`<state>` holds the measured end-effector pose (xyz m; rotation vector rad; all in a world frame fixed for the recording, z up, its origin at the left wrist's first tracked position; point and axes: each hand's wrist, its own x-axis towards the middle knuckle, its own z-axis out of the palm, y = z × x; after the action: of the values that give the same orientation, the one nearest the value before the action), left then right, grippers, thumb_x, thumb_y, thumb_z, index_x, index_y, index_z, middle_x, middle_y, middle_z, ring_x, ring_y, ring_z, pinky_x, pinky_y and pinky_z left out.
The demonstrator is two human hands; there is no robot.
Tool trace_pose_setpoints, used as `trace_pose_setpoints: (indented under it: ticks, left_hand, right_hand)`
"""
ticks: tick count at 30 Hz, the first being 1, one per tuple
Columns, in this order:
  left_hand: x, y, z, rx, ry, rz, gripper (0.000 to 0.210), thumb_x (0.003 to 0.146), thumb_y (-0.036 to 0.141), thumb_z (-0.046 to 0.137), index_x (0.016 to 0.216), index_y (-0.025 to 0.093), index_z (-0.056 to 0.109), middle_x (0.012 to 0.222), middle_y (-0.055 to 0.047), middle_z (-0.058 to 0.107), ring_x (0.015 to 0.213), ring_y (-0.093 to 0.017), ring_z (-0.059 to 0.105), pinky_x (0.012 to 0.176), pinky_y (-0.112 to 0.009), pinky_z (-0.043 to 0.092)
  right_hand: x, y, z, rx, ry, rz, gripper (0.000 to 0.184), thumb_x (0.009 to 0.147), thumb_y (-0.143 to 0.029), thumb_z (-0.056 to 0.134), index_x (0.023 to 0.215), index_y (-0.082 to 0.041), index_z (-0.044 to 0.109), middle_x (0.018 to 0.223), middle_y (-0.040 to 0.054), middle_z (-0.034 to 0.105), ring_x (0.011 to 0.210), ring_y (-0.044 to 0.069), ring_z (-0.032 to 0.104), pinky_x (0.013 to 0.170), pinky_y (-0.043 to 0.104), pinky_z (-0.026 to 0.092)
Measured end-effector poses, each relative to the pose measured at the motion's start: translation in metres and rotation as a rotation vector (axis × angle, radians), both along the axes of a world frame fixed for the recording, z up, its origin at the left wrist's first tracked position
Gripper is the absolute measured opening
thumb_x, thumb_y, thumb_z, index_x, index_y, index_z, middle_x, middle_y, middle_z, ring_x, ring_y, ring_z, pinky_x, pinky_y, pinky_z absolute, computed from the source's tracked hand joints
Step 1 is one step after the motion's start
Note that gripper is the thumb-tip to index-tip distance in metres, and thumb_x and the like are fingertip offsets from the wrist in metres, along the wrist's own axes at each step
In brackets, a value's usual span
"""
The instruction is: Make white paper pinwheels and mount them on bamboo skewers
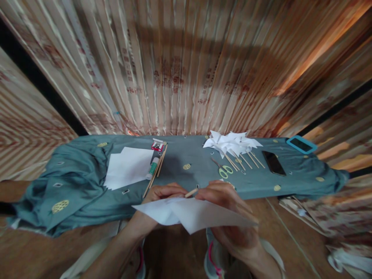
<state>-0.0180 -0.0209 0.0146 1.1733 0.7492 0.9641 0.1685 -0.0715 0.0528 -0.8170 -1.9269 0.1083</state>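
Between my two hands is a white paper pinwheel (188, 215), its folded blades spread toward me. The end of a wooden stick (191, 193) shows behind the paper, between my fingertips. My left hand (167, 192) is closed on the pinwheel from the left, its lower fingers hidden by the paper. From the right, my right hand (222, 195) is closed at the pinwheel and the stick's end; whether it pinches a pin there cannot be made out. Beyond it lie green-handled scissors (223, 170) and a heap of white pinwheels (229, 143) on sticks.
A green patterned cloth (186, 180) covers the bench. At left are white paper sheets (128, 168), a glue stick (152, 168), loose wooden sticks (162, 161) and a small red box (157, 145). A black phone (273, 162) and a blue-framed device (301, 144) lie at right.
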Motion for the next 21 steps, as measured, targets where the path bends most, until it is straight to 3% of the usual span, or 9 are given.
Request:
trace_pose_setpoints:
  ticks: [7,13,21]
  left_hand:
    - [0.001,0.001,-0.001,-0.030,0.025,0.043,0.009,0.066,0.036,0.078,0.063,0.027,0.078,0.070,-0.002,0.070,0.065,-0.018,0.060,0.059,-0.025,0.048]
    - [-0.001,0.007,-0.006,-0.063,-0.061,0.064,0.018,0.056,0.038,0.087,0.064,0.025,0.077,0.064,0.000,0.063,0.060,-0.013,0.055,0.055,-0.021,0.045]
    - [-0.002,0.002,0.006,-0.034,-0.078,-0.020,0.020,0.065,0.045,0.081,0.073,0.027,0.081,0.079,-0.004,0.069,0.070,-0.016,0.059,0.062,-0.024,0.047]
  right_hand:
    - [0.000,0.002,-0.002,-0.003,0.030,-0.008,0.029,0.091,-0.017,0.055,0.120,-0.023,0.057,0.094,0.0065,0.069,0.091,0.020,0.065,0.086,0.038,0.053]
    - [-0.003,0.005,0.000,0.023,0.002,-0.019,0.023,0.092,-0.017,0.052,0.114,-0.019,0.059,0.089,0.0068,0.070,0.087,0.020,0.067,0.081,0.036,0.056]
    - [-0.006,0.008,0.000,-0.012,0.017,-0.002,0.025,0.090,-0.015,0.053,0.114,-0.019,0.059,0.091,0.0067,0.071,0.089,0.020,0.066,0.081,0.036,0.057]
